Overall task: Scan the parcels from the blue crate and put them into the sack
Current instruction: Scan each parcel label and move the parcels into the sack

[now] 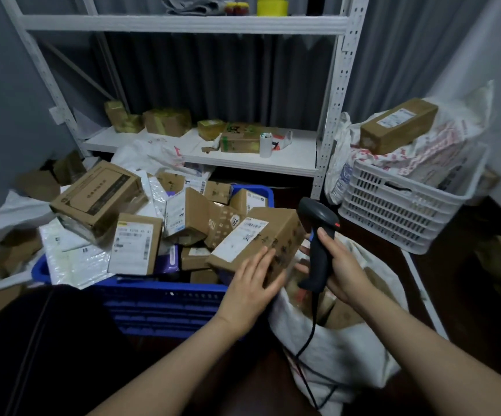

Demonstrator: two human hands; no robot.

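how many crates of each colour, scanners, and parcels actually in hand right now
blue crate: 1
white crate: 1
barcode scanner, in the right hand: 1
cardboard parcel, in the left hand: 1
total: 4

White metal shelving [183, 24], grey pleated curtain [213, 85] behind, dark floor [468, 280], dim light

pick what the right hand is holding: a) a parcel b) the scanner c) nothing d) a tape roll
b: the right hand grips the scanner by its handle above the sack, while the left hand holds the parcel.
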